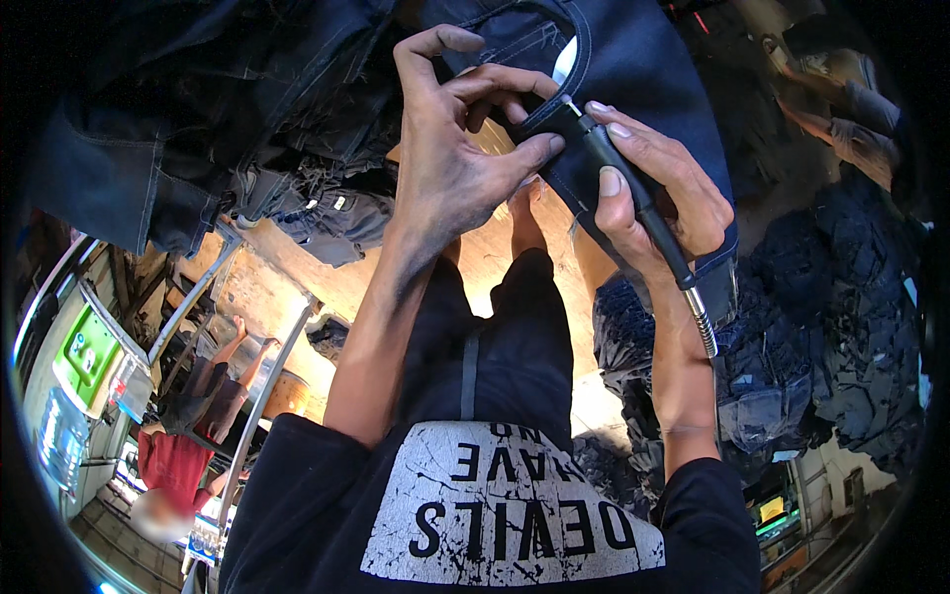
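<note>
A dark blue denim garment (643, 49) is spread in front of me, with a curved, stitched edge around an opening. My left hand (460, 148) holds this edge, its index finger and thumb on the cloth and the little finger raised. In my right hand (673, 183) is a slim black rotary handpiece (648, 213), gripped like a pen. Its thin metal tip meets the stitched edge beside my left index finger. From its rear end a metal spring sleeve and a cable run down along my right forearm.
Heaped dark denim (327, 89) lies at the far left, and more piles (792, 287) stand at the right. A person in a red shirt (173, 465) is at the lower left, near a green tray (87, 351). Another person's arm (807, 104) shows at the upper right.
</note>
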Available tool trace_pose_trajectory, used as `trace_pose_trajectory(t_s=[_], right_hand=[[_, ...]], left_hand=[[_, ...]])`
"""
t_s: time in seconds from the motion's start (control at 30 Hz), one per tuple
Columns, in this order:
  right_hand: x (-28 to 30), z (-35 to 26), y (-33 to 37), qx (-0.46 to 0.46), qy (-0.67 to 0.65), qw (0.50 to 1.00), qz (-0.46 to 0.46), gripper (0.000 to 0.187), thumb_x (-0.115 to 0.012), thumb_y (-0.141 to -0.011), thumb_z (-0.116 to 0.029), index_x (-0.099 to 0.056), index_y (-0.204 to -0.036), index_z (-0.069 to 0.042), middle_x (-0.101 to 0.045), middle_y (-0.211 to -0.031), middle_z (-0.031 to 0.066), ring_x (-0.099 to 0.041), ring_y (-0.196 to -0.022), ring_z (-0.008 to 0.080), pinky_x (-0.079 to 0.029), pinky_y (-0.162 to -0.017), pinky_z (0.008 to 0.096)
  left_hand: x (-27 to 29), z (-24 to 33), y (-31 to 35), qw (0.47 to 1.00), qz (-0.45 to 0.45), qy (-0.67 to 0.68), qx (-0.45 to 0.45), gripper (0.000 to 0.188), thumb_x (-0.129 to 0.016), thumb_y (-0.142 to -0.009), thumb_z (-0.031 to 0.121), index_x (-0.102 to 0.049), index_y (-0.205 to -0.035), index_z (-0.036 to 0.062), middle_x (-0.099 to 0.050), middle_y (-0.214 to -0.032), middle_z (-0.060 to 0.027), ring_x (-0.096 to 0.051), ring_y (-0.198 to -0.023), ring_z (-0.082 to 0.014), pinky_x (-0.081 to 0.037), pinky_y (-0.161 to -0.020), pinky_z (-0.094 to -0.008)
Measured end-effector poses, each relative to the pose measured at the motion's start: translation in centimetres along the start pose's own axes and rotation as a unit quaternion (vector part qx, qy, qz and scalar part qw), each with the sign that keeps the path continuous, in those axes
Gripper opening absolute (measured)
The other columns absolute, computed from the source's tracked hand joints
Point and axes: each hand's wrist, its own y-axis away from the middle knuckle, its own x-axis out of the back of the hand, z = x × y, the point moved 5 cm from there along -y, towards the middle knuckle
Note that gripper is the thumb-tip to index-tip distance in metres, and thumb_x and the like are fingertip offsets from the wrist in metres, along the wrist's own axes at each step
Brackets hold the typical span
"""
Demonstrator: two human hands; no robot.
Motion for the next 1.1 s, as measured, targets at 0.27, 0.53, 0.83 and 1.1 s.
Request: trace_pose_trajectory(t_s=[0.27,0.53,0.83,1.1], right_hand=[[0.13,0.33,0.03,-0.023,-0.004,1.000,0.011,0.026,-0.080,-0.082,-0.010,-0.080,-0.106,0.001,-0.082,-0.105,0.0202,-0.082,-0.101,0.0313,-0.067,-0.089,0.0390],[0.18,0.54,0.04,-0.046,-0.010,0.998,0.029,0.027,-0.079,-0.084,-0.010,-0.080,-0.108,0.001,-0.082,-0.105,0.0193,-0.082,-0.099,0.0308,-0.067,-0.087,0.0385],[0.61,0.18,0.45,-0.097,0.006,0.995,-0.014,0.028,-0.073,-0.099,-0.015,-0.072,-0.122,0.000,-0.079,-0.116,0.0223,-0.079,-0.108,0.0296,-0.062,-0.097,0.0378],[0.58,0.15,0.52,-0.126,0.032,0.991,0.010,0.030,-0.074,-0.099,-0.020,-0.073,-0.123,-0.002,-0.080,-0.115,0.0198,-0.079,-0.106,0.0271,-0.062,-0.095,0.0359]], left_hand=[[0.08,0.13,0.10,1.000,-0.003,-0.016,-0.003,0.093,-0.094,-0.079,0.000,-0.028,-0.145,0.0088,-0.076,-0.123,-0.0198,-0.072,-0.096,-0.0178,-0.059,-0.094,-0.0274],[-0.02,-0.14,0.01,1.000,-0.007,0.000,-0.007,0.092,-0.093,-0.080,0.001,-0.028,-0.144,0.0100,-0.076,-0.126,-0.0198,-0.071,-0.096,-0.0174,-0.059,-0.093,-0.0268],[-0.11,-0.19,0.07,1.000,-0.013,-0.009,0.003,0.090,-0.093,-0.081,0.003,-0.030,-0.143,0.0128,-0.076,-0.130,-0.0179,-0.067,-0.092,-0.0151,-0.056,-0.094,-0.0260],[-0.19,-0.24,-0.10,1.000,-0.016,-0.011,-0.011,0.089,-0.092,-0.080,0.004,-0.030,-0.144,0.0126,-0.076,-0.132,-0.0145,-0.067,-0.094,-0.0171,-0.056,-0.097,-0.0294]])
